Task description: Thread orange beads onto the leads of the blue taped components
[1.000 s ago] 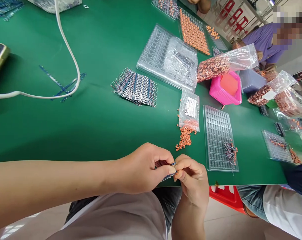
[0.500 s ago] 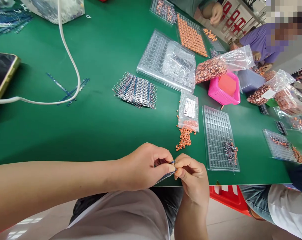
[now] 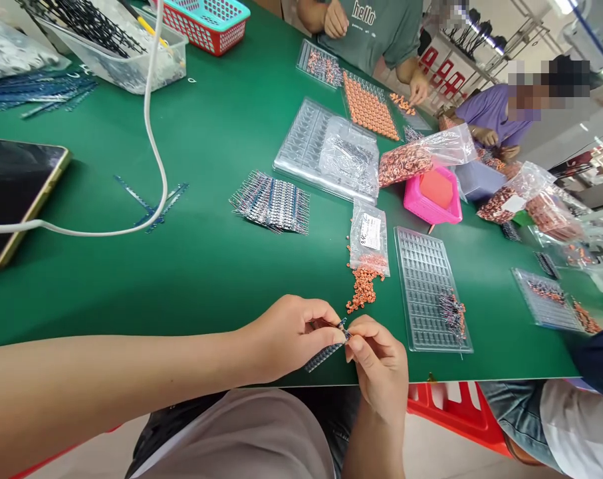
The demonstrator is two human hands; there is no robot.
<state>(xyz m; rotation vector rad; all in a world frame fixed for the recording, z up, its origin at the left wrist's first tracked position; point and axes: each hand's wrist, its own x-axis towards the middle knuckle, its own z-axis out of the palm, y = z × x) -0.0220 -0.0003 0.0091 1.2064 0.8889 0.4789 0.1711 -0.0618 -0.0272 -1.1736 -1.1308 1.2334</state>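
Note:
My left hand [image 3: 294,339] is closed round a dark strip of small components [image 3: 324,358] at the table's near edge. Thumb and fingertips of my right hand [image 3: 381,359] pinch at the strip's end, touching the left fingertips; whatever small part they grip is too small to make out. Just beyond lie small orange pieces [image 3: 361,289], spilling from a labelled plastic bag [image 3: 369,233]. A stack of component strips [image 3: 274,203] rests farther back. To the right, a clear slotted tray [image 3: 423,286] carries a bundle of wired parts with orange pieces [image 3: 452,314].
A white cable [image 3: 154,143] crosses the left side beside a phone [image 3: 16,193]. Farther back are stacked clear trays [image 3: 301,146], a pink basket [image 3: 431,206] and a tray of orange parts [image 3: 368,106]. Other people sit at the far side and right.
The view has tilted up, showing more of the far side, including baskets and a person's shirt. Both hands keep the same pinch at the strip, whose lower part shows more.

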